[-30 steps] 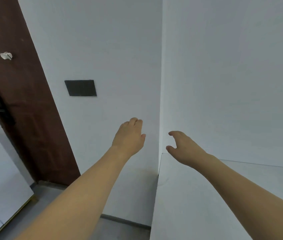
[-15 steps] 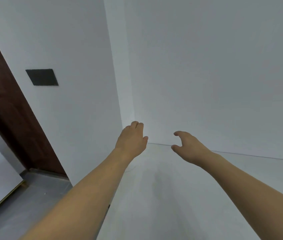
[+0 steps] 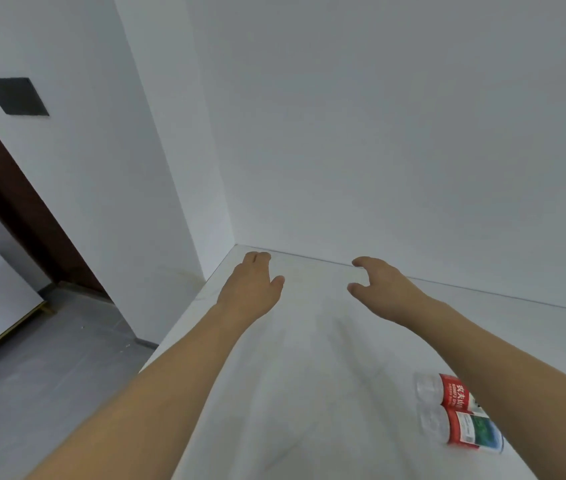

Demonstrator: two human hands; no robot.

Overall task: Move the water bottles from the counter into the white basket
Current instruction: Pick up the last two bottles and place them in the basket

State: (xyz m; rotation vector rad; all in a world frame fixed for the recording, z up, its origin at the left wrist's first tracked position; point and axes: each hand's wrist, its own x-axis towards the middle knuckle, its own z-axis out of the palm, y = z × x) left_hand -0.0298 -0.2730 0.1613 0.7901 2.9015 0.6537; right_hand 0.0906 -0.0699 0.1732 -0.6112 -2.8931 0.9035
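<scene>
Nearest, two clear water bottles (image 3: 454, 415) with red labels lie on their sides, side by side and touching, near the right edge of the white surface (image 3: 309, 393), partly hidden under the right forearm. Farther out, both bare arms stretch over the surface toward its far left corner, where the left hand (image 3: 250, 289) hovers palm down with loosely bent fingers, its grip empty, while the right hand (image 3: 383, 289) has thumb and fingers spread in an open curve, holding nothing. Beyond the left edge lie grey floor (image 3: 49, 375), a brown door (image 3: 15, 202) and a dark wall plate (image 3: 15, 96).
</scene>
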